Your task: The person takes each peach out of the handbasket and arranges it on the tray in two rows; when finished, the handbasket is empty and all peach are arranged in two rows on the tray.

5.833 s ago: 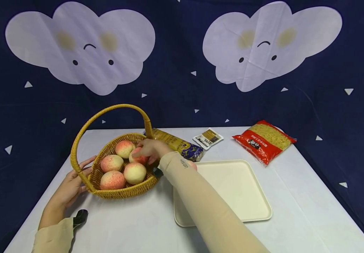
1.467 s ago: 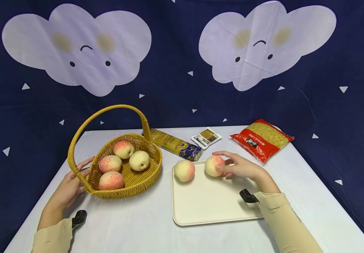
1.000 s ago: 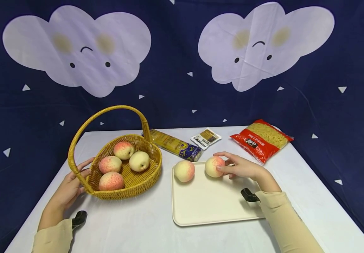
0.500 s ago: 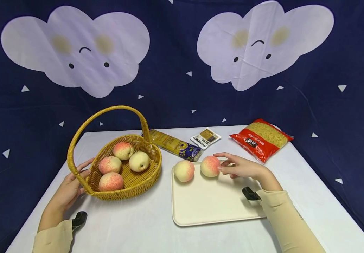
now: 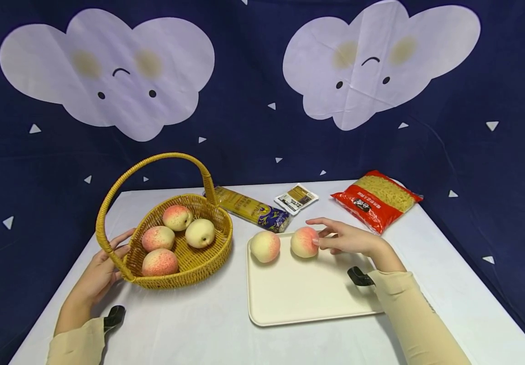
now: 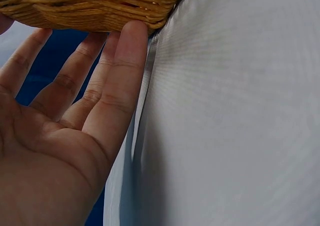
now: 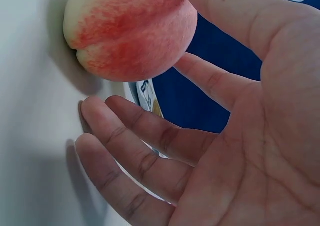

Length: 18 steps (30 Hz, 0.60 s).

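In the head view, two peaches lie along the far side of a cream tray (image 5: 308, 294). My right hand (image 5: 355, 242) is beside the right-hand peach (image 5: 304, 242), its thumb tip touching the fruit. In the right wrist view that peach (image 7: 132, 34) shows its red, creased side, while the other fingers (image 7: 107, 123) stretch loosely over the tray. Left of the tray stands a wicker basket (image 5: 194, 275) with a tall handle and several peaches inside. My left hand (image 5: 98, 274) rests straight fingertips against its outer left wall, seen close up in the left wrist view.
Behind the tray lie a long gold-and-blue packet (image 5: 253, 207), a small white packet (image 5: 296, 198) and a red bag of pasta (image 5: 376, 200). The other peach (image 5: 265, 247) sits at the tray's far left corner. A dark blue cloth (image 5: 253, 152) hangs behind the table.
A peach went from the basket to the tray in my right hand. My fingers have since loosened, and the peach has rolled slightly left. The left hand stays at the basket.
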Tool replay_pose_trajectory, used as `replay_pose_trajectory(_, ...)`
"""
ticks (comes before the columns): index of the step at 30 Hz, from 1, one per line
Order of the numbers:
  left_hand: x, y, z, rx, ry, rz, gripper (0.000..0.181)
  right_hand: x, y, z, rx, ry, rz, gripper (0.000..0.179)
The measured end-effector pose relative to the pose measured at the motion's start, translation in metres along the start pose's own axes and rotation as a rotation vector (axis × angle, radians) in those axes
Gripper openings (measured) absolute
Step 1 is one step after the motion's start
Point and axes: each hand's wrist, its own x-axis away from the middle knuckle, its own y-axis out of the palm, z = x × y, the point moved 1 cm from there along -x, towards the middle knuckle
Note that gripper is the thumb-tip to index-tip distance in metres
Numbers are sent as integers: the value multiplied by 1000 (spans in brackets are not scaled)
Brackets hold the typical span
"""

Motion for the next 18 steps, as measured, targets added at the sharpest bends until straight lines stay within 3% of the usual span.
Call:
replay_pose_trajectory(13,0,-1,-1,8,2,-3,54,-6,-1,-7,58,-14,17,70)
replay_pose_trajectory(18,0,-1,-1,-6,-15,3,55,-9,-8,-18,131,-62,56,63)
